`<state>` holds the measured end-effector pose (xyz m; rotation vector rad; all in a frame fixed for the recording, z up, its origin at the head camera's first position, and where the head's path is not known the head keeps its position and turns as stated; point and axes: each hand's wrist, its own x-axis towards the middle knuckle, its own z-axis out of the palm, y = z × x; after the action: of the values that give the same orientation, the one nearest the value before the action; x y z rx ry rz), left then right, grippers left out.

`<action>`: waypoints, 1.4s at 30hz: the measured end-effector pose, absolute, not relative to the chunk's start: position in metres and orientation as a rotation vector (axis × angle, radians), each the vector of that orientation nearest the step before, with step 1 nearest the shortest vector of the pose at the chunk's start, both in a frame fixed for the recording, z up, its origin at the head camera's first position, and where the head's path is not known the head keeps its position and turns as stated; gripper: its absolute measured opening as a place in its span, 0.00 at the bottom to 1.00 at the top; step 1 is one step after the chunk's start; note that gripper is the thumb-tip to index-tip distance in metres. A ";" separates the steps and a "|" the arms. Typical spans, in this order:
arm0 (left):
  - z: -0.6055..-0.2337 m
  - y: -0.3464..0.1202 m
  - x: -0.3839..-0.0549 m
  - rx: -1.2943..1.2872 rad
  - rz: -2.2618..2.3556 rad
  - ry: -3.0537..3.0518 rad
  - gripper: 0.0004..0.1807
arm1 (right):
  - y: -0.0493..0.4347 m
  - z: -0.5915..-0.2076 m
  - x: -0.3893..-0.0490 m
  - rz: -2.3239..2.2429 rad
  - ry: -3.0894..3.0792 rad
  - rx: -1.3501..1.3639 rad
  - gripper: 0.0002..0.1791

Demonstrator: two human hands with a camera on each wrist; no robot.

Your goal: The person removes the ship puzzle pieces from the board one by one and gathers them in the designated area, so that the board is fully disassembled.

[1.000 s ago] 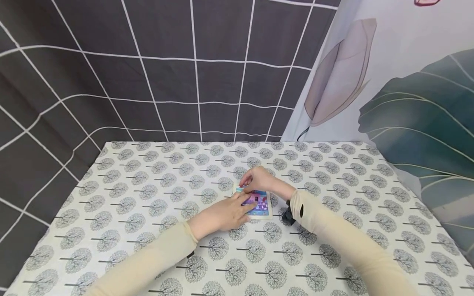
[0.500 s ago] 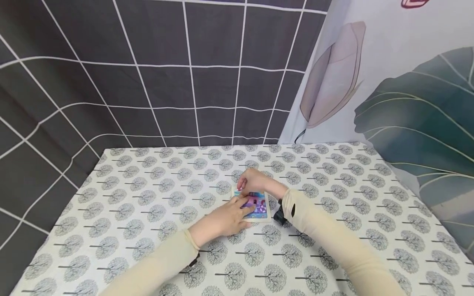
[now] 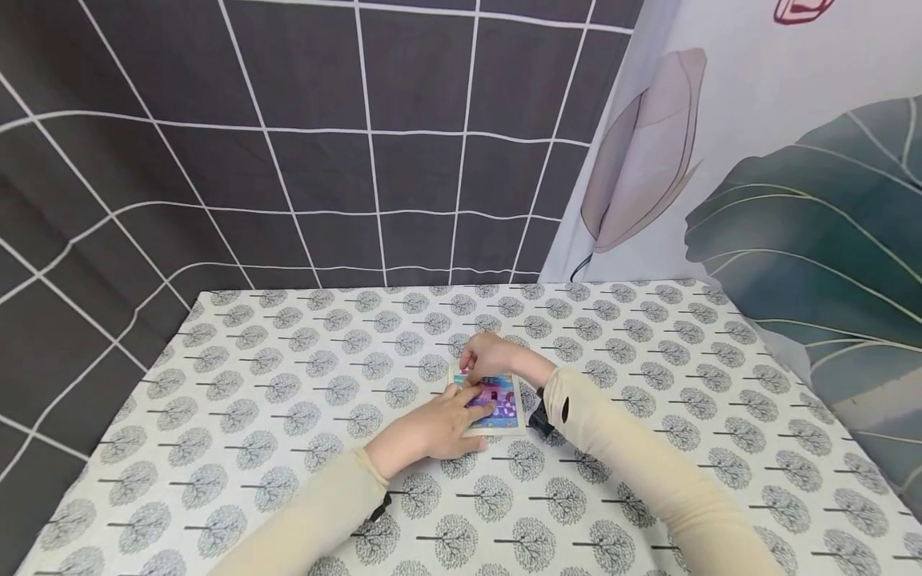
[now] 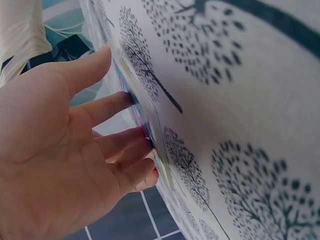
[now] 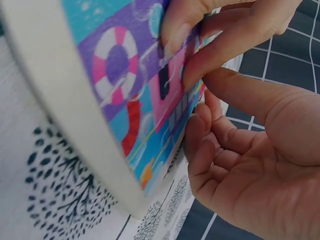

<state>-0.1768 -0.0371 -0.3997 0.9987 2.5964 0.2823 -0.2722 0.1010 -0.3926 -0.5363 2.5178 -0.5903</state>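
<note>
A flat jigsaw puzzle in a pale frame lies on the table. Its picture is purple, pink and blue, with a striped lifebuoy printed on it; fine curved cut lines cross it. My left hand rests on the puzzle from the near left, fingers spread and straight, fingertips down on the picture. At the far left corner my right hand has its fingers curled and pinches a small puzzle piece, mostly hidden by the fingertips. In the right wrist view the two hands' fingers come close together over the picture.
A white cloth with grey tree prints covers the table. Behind hangs a dark curtain with a white grid; a light leaf-patterned curtain hangs on the right. Each wrist wears a dark camera band.
The right hand has shifted slightly at the far left corner of the puzzle, fingers more curled. The left hand stays on the picture. The head view has tilted and shifted a little.
</note>
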 end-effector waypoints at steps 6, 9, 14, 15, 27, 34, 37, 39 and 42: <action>-0.400 -0.037 -0.176 1.017 0.204 2.624 0.35 | 0.099 -0.389 -0.274 -0.534 2.538 -0.550 0.14; -0.402 -0.038 -0.176 1.016 0.187 2.634 0.36 | 0.100 -0.389 -0.274 -0.540 2.532 -0.561 0.15; -0.403 -0.040 -0.175 1.030 0.137 2.627 0.38 | 0.102 -0.390 -0.271 -0.544 2.519 -0.580 0.16; -0.403 -0.041 -0.175 1.041 0.122 2.625 0.38 | 0.102 -0.391 -0.270 -0.546 2.522 -0.583 0.16; -0.407 -0.043 -0.174 1.058 0.084 2.597 0.38 | 0.118 -0.402 -0.270 -0.721 2.547 -0.902 0.12; -0.405 -0.046 -0.176 1.056 0.112 2.548 0.37 | 0.125 -0.413 -0.267 -0.866 2.585 -0.967 0.12; -0.401 -0.047 -0.178 1.063 0.111 2.527 0.36 | 0.126 -0.415 -0.266 -0.896 2.603 -0.970 0.13; -0.399 -0.048 -0.179 1.084 0.104 2.516 0.35 | 0.126 -0.416 -0.264 -0.884 2.615 -0.965 0.15; -0.398 -0.050 -0.179 1.121 0.101 2.503 0.35 | 0.126 -0.418 -0.262 -0.878 2.609 -0.960 0.17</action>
<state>-0.1794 -0.0497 -0.3975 1.1215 2.5030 0.1014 -0.2622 0.1264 -0.4181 -0.9599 2.6092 -0.8783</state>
